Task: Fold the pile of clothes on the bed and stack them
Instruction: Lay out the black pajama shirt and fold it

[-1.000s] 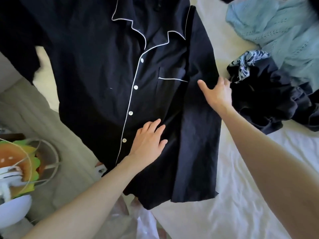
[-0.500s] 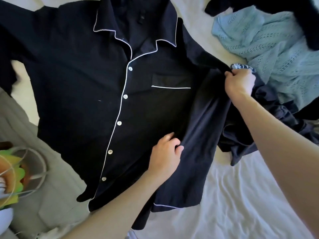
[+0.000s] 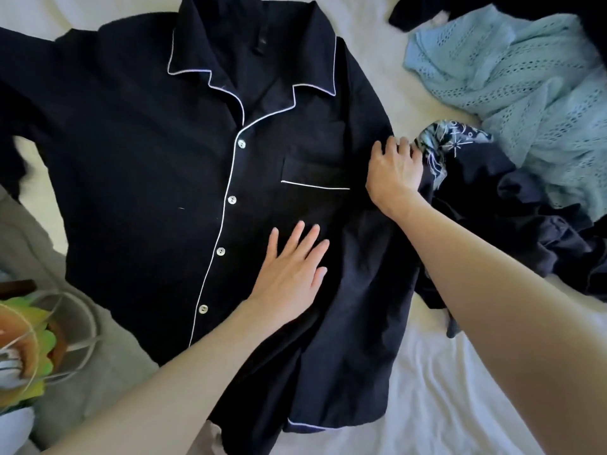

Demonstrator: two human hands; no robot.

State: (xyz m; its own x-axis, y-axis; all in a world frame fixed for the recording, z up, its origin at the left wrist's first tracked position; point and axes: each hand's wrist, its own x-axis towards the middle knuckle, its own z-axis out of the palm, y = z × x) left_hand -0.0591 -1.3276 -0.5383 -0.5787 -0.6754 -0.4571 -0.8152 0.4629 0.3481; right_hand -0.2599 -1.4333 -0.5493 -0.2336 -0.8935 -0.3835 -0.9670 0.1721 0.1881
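A dark button-front pajama shirt (image 3: 157, 178) with white piping lies face up and spread out on a white bed sheet (image 3: 460, 399), collar at the far end and hem hanging toward the near edge of the bed. The left hand (image 3: 292, 267) rests flat on the shirt just below its chest pocket (image 3: 315, 172), fingers straight and spread, gripping nothing. The right hand (image 3: 395, 169) sits at the shirt's side edge beside the pocket, fingers curled down onto the dark cloth — whether they actually pinch it cannot be told. Touching that same side of the shirt is a crumpled dark garment (image 3: 525, 231) with a blue patterned scrap (image 3: 450, 142) on top, and beyond that, farther from the shirt, a pale blue knit (image 3: 525, 77). The likely trouble is here: the two dark fabrics meet under the right hand, so a fold could drag the neighbour along. The sleeve (image 3: 368, 316) lying along the shirt's side is already rumpled, so folding over it may trap creases. The hem overhangs the bed edge, and a tug could slide the whole shirt off.
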